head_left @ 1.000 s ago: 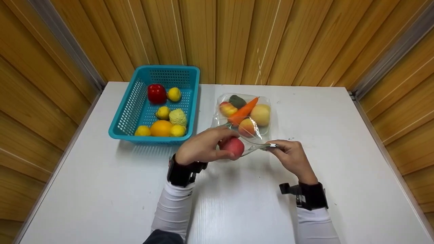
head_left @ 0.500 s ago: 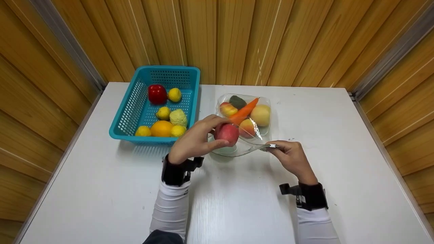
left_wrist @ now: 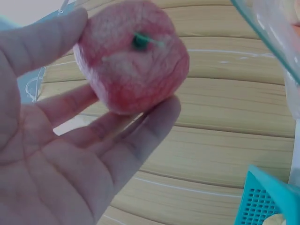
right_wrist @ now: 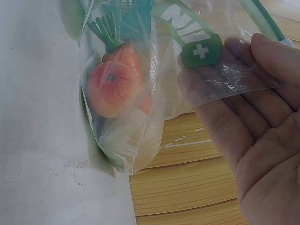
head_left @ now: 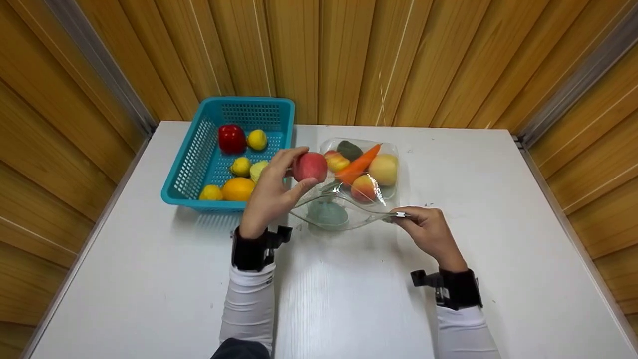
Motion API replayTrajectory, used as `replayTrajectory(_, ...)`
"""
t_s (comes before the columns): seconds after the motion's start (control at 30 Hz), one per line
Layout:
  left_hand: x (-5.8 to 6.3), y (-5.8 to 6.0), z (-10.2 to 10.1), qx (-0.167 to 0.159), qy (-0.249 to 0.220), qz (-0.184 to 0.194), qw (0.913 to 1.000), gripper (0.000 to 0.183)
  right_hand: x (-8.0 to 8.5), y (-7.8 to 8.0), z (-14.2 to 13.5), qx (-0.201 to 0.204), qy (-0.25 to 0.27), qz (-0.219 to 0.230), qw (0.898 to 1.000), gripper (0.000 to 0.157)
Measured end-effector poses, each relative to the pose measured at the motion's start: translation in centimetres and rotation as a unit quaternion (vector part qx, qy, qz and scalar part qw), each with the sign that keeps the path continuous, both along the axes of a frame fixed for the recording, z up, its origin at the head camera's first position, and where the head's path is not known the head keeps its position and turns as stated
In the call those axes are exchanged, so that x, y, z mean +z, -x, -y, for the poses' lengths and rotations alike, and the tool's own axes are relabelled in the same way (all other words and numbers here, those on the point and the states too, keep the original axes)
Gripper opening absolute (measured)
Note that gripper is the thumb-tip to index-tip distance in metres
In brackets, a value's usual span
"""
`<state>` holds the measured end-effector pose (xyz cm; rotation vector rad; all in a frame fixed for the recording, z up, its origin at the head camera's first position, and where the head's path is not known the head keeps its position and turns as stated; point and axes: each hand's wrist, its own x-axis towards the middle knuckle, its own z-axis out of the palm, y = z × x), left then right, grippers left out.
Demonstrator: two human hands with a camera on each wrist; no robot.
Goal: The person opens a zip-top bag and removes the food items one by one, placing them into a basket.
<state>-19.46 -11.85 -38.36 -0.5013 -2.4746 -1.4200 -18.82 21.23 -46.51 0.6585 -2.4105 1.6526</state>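
My left hand [head_left: 269,192] grips a pinkish-red apple [head_left: 310,167] between thumb and fingers, above the left side of the bag's mouth. In the left wrist view a green stem spot shows on that apple [left_wrist: 133,56]. My right hand [head_left: 426,232] pinches the right corner of a clear zip bag [head_left: 326,214], whose mouth gapes toward me. Inside the bag lie a carrot [head_left: 360,165], a dark green vegetable [head_left: 349,149], a large pale yellow fruit [head_left: 383,169] and two red-yellow peaches [head_left: 364,188]. A green printed label [right_wrist: 201,51] shows on the bag in the right wrist view.
Left of the bag stands a teal basket [head_left: 172,174] holding a red bell pepper [head_left: 232,139], several lemons [head_left: 256,139], an orange [head_left: 238,189] and a pale green wrinkled item [head_left: 257,169]. Wood-patterned walls [head_left: 339,60] border the white table [head_left: 498,209] at the back and sides.
My left hand has carried the apple up and left, away from the bag's mouth toward the basket. The right hand keeps its pinch on the bag corner.
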Motion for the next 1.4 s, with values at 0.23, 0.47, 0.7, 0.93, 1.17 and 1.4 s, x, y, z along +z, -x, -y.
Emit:
replayTrajectory(0.23,-0.7,0.6,0.8,0.117,-0.008,-0.022,0.9928,0.062,0.1,0.0,0.1,-0.001,-0.004,0.004,1.0,0.015)
replayTrajectory(0.47,-1.5,1.6,1.5,0.194,-0.015,-0.008,0.9808,0.069,0.2,-0.1,0.0,-0.005,-0.009,0.0,1.0,0.016)
replayTrajectory(0.7,-3.2,3.0,2.7,0.245,0.014,0.039,0.9686,0.068,0.1,0.0,0.0,0.005,0.004,-0.002,1.0,0.015)
replayTrajectory(0.93,-4.6,3.8,3.1,0.265,0.04,0.076,0.9606,0.069,0.0,0.0,-0.1,0.008,0.005,-0.01,1.0,0.014)
replayTrajectory(1.17,-5.3,4.1,3.2,0.27,0.068,0.072,0.9579,0.056,0.0,0.0,-0.1,0.007,0.007,-0.005,1.0,0.015)
replayTrajectory(1.4,-5.4,4.0,3.1,0.281,0.099,0.045,0.9536,0.033,0.1,0.0,0.0,-0.005,0.003,0.011,1.0,0.015)
